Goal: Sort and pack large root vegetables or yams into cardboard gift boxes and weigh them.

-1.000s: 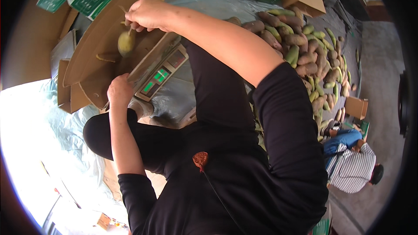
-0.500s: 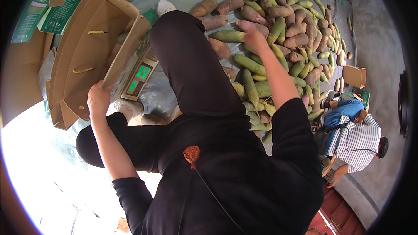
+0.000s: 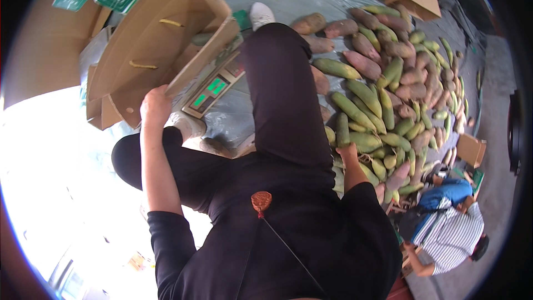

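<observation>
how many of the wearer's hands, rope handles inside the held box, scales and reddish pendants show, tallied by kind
Left hand and right hand: 2
Yellow rope handles inside the box: 2
Scale: 1
Reddish pendant: 1
Total: 6

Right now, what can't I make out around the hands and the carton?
In the head view:
- Carton contents: mostly hidden by its near wall.
- Far part of the scale: hidden by the carton.
- Right hand: too small to tell whether it grips the green vegetable.
- Lower left: washed out by glare.
</observation>
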### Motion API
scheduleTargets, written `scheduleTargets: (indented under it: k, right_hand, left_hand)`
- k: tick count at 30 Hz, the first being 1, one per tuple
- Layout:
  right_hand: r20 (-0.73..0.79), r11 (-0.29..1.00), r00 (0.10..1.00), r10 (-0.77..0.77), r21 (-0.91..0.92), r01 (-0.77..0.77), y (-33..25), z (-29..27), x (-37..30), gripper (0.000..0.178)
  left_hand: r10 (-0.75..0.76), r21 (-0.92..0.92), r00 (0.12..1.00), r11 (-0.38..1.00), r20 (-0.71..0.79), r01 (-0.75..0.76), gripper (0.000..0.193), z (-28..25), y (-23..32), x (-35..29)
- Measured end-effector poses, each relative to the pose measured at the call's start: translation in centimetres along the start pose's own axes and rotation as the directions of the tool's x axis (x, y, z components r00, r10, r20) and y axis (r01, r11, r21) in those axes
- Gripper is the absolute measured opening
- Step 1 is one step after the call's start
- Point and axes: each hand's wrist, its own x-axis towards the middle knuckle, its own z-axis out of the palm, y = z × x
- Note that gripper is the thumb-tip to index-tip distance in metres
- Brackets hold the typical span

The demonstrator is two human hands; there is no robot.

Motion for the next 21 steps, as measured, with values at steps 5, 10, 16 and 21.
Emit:
scheduleTargets:
  k: [5, 10, 16, 21]
  right_hand:
    - [0.045, 0.94, 0.996, -0.079, -0.33, 0.089, -4.0, -2.3, -1.4, 0.061]
    - [0.546, 0.896, 0.828, 0.127, 0.294, -0.332, -5.3, -5.9, -2.6, 0.048]
    - [0.404, 0.889, 0.908, -0.11, 0.449, -0.092, -12.4, -10.0, -5.5, 0.041]
    - [0.206, 0.77, 0.774, -0.598, 0.417, 0.483, -24.6, -16.2, -7.1, 0.045]
  left_hand:
    - [-0.05, 0.036, 0.998, 0.998, -0.029, 0.051, 0.025, 0.3, -0.8, -1.1]
    - [-0.036, 0.038, 0.999, 0.999, -0.036, 0.037, 0.025, 0.3, 0.2, -1.7]
    - [-0.029, -0.036, 0.999, 0.999, -0.025, 0.028, 0.026, -0.1, 0.3, -1.9]
    - [0.001, 0.007, 1.0, 1.0, 0.019, -0.001, 0.025, 0.0, -0.4, -1.5]
